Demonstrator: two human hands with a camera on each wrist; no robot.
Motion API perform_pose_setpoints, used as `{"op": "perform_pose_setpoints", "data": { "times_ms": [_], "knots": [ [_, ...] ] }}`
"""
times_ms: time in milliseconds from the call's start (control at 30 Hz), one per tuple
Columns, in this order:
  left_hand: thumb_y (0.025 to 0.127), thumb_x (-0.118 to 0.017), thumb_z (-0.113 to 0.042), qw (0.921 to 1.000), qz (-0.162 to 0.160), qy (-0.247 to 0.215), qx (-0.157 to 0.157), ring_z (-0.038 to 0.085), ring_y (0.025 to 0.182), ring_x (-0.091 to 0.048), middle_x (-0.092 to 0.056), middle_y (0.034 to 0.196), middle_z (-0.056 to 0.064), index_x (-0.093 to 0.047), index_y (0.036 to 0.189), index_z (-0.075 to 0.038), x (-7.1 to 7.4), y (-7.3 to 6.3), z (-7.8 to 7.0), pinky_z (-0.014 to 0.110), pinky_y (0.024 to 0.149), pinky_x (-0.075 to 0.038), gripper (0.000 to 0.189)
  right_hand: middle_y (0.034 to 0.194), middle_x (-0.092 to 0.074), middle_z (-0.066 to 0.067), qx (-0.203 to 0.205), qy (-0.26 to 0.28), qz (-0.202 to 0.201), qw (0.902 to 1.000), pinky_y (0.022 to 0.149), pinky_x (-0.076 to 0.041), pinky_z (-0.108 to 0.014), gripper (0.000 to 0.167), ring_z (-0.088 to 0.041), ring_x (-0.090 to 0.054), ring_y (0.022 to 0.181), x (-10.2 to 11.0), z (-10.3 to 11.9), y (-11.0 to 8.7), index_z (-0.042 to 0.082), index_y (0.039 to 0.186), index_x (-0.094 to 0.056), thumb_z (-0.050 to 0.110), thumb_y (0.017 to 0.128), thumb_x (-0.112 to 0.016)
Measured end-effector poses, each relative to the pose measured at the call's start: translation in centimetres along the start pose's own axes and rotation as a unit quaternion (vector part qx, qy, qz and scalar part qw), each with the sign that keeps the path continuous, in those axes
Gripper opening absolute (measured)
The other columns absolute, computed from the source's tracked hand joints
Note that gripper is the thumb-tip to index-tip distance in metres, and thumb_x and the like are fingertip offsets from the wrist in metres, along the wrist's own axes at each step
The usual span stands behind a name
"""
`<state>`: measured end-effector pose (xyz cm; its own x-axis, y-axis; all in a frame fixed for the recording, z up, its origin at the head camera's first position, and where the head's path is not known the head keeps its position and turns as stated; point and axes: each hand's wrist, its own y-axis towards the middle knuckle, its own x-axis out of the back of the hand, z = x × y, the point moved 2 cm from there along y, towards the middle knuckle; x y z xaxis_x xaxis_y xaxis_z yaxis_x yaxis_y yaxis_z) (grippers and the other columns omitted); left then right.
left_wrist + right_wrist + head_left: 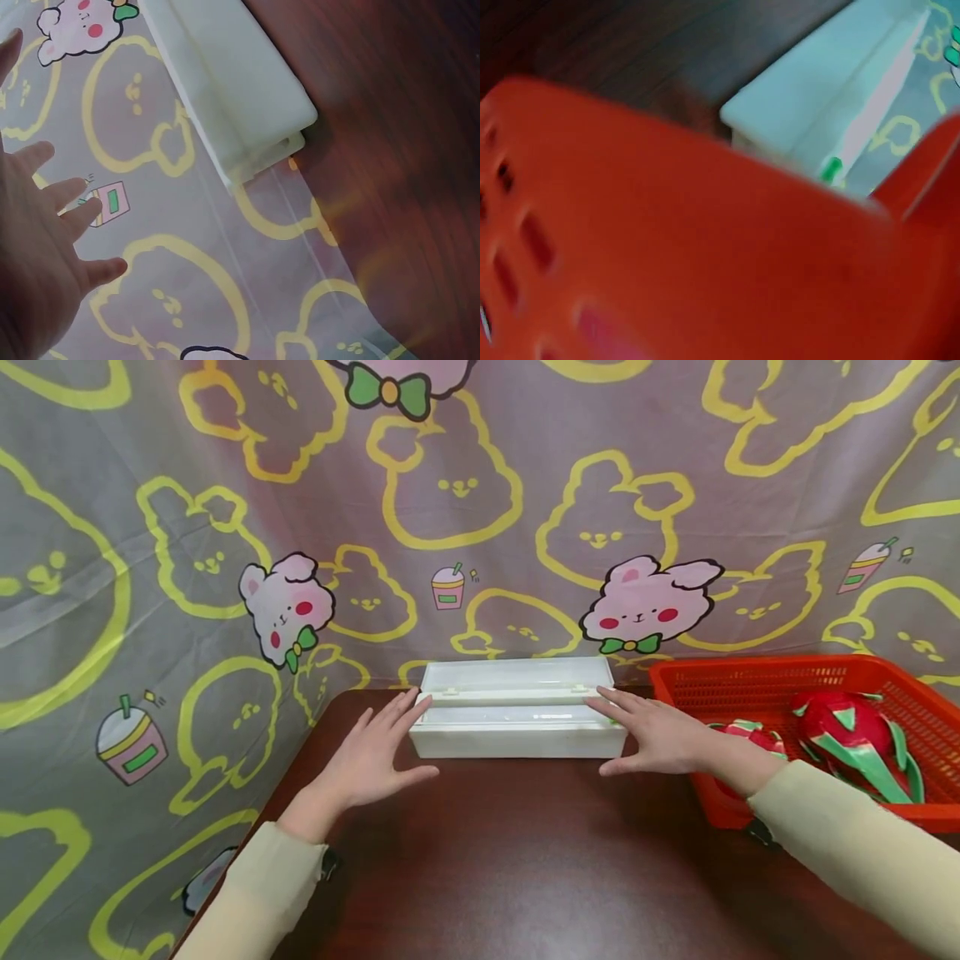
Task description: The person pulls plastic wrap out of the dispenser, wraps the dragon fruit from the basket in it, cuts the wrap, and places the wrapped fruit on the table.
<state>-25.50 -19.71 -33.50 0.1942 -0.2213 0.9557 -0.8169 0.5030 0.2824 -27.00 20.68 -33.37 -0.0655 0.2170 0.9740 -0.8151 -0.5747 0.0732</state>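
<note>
The dark table (pixel 510 860) carries a red basket (pixel 757 665) on the right and, toward its far edge, a white box (pixel 517 742) with its lid (pixel 517 673) tipped back. The box's long axis runs left to right, ahead of and between the 2 hands, so neither is clearly nearer: the left hand (pixel 371 752) faces 1 end, the right hand (pixel 660 735) the other. Both are empty, fingers extended and spread; whether fingertips touch the box is hard to tell. The basket holds 1 larger dragon fruit (pixel 855 743) and 1 smaller fruit (pixel 757 737).
</note>
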Motion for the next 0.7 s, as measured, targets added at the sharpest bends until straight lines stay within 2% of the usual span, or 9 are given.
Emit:
{"op": "perform_pose_setpoints", "data": {
  "times_ms": [167, 367, 533, 700],
  "knots": [
    [0.079, -0.061, -0.07, 0.9994, 0.012, -0.033, 0.006, 0.025, 0.144, -0.022, -0.021, 0.159, 0.007, -0.018, 0.156, -0.026, -0.5, 0.6, 0.3, 0.058, 0.113, -0.014, 0.099, 0.157, -0.023, -0.016, -0.011, 0.025, 0.015, 0.9995, 0.099, -0.035, -0.064, 0.105, -0.04, -0.027, 0.138, 0.1, -0.1, -0.1, 0.017, 0.154, -0.027, 0.068, 0.072, -0.069],
    [0.077, -0.07, -0.062, 0.9966, 0.012, -0.082, 0.006, 0.025, 0.143, -0.025, -0.024, 0.159, 0.006, -0.024, 0.155, -0.023, -0.7, 1.2, 0.8, 0.054, 0.114, -0.016, 0.099, 0.155, -0.027, -0.021, -0.01, 0.056, 0.031, 0.9979, 0.095, -0.042, -0.061, 0.099, -0.043, -0.031, 0.135, 1.8, 0.0, 0.5, 0.015, 0.153, -0.031, 0.056, 0.075, -0.076],
    [0.075, -0.076, -0.057, 0.9932, 0.009, -0.115, 0.009, 0.024, 0.141, -0.031, -0.03, 0.156, 0.004, -0.031, 0.153, -0.021, -1.2, 2.2, 1.5, 0.052, 0.114, -0.017, 0.097, 0.151, -0.032, -0.022, -0.01, 0.055, 0.052, 0.9971, 0.092, -0.044, -0.06, 0.094, -0.044, -0.034, 0.133, 3.1, -0.6, 1.5, 0.012, 0.149, -0.038, 0.047, 0.073, -0.081],
    [0.076, -0.081, -0.048, 0.9879, 0.01, -0.151, 0.033, 0.026, 0.134, -0.041, -0.041, 0.15, 0.004, -0.039, 0.149, -0.022, -2.0, 2.8, 2.3, 0.049, 0.109, -0.031, 0.089, 0.144, -0.043, -0.023, -0.01, 0.046, 0.061, 0.997, 0.093, -0.045, -0.058, 0.087, -0.042, -0.041, 0.128, 3.1, -1.7, 2.8, 0.008, 0.144, -0.046, 0.042, 0.073, -0.083]
  ]
}}
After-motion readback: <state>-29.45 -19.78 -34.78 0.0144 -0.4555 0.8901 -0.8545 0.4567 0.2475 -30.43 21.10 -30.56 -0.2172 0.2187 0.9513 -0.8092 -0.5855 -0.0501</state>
